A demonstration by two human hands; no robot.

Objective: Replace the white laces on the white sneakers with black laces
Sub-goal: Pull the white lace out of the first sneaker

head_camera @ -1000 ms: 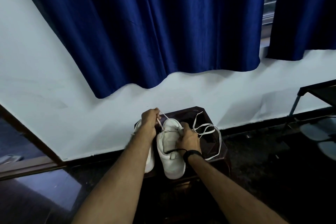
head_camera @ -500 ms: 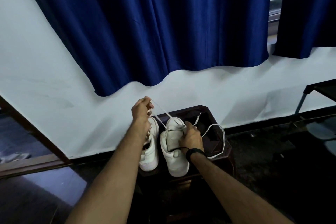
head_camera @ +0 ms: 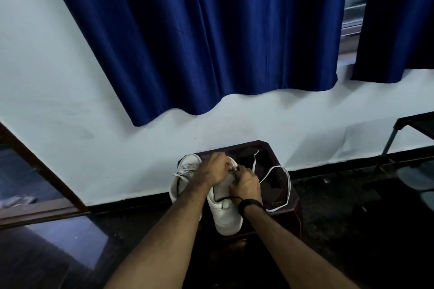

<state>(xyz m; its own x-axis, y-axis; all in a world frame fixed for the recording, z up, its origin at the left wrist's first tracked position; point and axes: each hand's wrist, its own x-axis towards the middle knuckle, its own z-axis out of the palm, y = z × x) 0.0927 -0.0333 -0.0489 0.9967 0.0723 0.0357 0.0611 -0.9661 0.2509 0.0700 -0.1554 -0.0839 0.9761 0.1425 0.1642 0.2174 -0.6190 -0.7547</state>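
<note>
Two white sneakers sit side by side on a small dark stool (head_camera: 285, 197) against the wall, and both hands meet over the upper eyelets of the right sneaker (head_camera: 226, 213). The left hand (head_camera: 215, 170) reaches across with fingers curled, seemingly pinching the lace near the tongue; the right hand (head_camera: 245, 183) is curled too, its fingertips closed on the same spot, though exactly what each one holds is too small to tell. A long run of white lace (head_camera: 287, 185) lies in a loose loop over the stool to the right, already freed from its eyelets. The left sneaker (head_camera: 185, 169) looks laced in white, a loose end trailing off its side. A thin dark cord (head_camera: 229, 199), possibly a black lace, crosses the right sneaker by the wrist. The step in hand appears to be unthreading the white lace; the next move calls for drawing it out of the remaining eyelets without snagging.
</note>
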